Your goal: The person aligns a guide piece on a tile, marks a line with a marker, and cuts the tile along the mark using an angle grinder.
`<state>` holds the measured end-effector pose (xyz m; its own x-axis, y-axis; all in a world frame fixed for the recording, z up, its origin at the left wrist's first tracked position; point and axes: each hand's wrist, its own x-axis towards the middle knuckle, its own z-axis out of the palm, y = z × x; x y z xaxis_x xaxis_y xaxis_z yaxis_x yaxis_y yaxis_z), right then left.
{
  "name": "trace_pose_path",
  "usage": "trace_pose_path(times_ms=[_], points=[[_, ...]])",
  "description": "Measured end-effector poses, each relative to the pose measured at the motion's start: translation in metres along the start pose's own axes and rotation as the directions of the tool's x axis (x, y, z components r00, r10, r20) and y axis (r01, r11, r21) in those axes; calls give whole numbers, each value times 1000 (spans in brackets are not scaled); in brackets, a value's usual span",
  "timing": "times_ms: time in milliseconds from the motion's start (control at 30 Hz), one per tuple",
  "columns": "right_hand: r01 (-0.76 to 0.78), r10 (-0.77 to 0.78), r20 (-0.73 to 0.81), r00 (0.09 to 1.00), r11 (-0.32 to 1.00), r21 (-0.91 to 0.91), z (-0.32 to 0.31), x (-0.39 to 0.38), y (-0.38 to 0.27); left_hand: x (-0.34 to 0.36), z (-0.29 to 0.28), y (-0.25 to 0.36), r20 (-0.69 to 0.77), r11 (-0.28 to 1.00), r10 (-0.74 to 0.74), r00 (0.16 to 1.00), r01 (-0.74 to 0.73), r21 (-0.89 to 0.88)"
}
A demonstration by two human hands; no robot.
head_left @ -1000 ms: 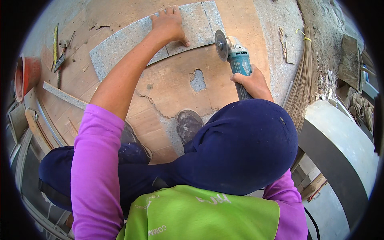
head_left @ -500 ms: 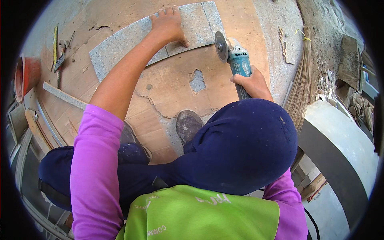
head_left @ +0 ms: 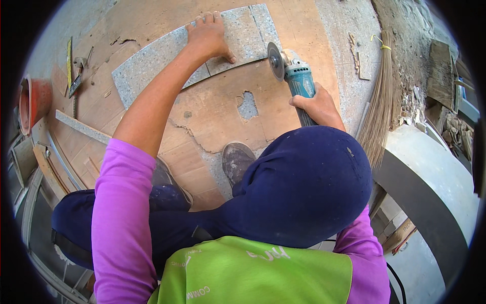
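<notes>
A grey speckled stone-look tile lies on the brown board, with dark lines running across its right part. My left hand rests on top of it, fingers spread towards the far edge and thumb near the close edge. In my right hand is a teal and black angle grinder, gripped round its body. Its round cutting disc stands upright by the tile's near right corner; whether it touches the tile or spins, I cannot tell.
The worn brown board has a ragged hole. At left are an orange bucket, a hammer, a yellow-edged ruler and a narrow tile strip. A straw broom and rubble lie at right. My shoe is close by.
The whole view has shifted slightly to the left. My left hand on the tile and the grinder in my right hand keep nearly the same places relative to each other.
</notes>
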<state>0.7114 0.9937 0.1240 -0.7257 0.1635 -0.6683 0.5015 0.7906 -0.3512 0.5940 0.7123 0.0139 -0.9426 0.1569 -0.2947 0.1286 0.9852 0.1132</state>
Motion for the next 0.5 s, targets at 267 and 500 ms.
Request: trace_pose_path(times_ms=[267, 500], points=[[22, -22, -7, 1000, 1000, -3, 3, 7, 7, -2, -3, 0, 4, 1000, -2, 1000, 2, 8], [35, -35, -4, 999, 999, -15, 3, 8, 8, -3, -6, 1, 22, 1000, -8, 1000, 8, 6]])
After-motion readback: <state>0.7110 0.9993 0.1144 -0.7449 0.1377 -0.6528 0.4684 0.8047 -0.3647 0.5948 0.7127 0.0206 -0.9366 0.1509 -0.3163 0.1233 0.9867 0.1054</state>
